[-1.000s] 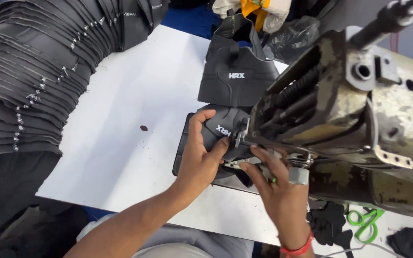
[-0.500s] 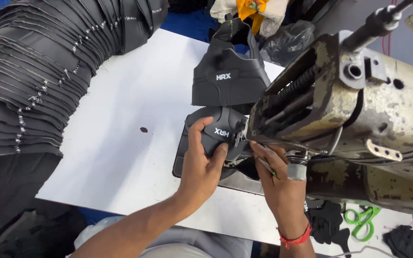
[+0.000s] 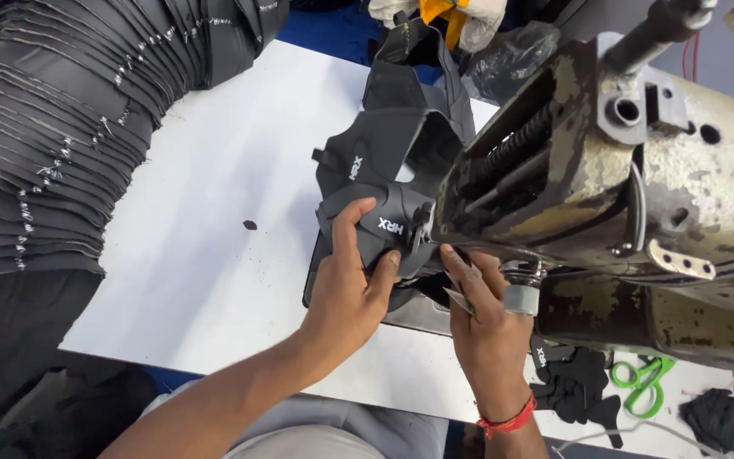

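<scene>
**Dark shoe panel fed under a worn sewing machine**

From my remote seat I see, nearest the camera, my right hand [image 3: 488,327], a red band at its wrist, with fingers curled narrow against the near edge of the dark grey panel [image 3: 384,225] at the foot of the machine; whether it actually pinches the material I cannot tell. Just left of it, my left hand [image 3: 348,285] is clamped on the same panel, thumb over the top and fingertips pressing its front. The panel sits at the right of the white worktop [image 3: 206,246], touching the needle area of the old, paint-chipped sewing machine [image 3: 622,187], and its far part lifts and curls up off the surface. To the right, near the machine's base, lie small black cut pieces [image 3: 575,387] and green-handled scissors [image 3: 643,382]. On the left a long fanned stack of black panels [image 3: 53,127] runs from near to far along the worktop's edge. Farthest away, past the panel, are crumpled plastic bags [image 3: 516,59].
</scene>
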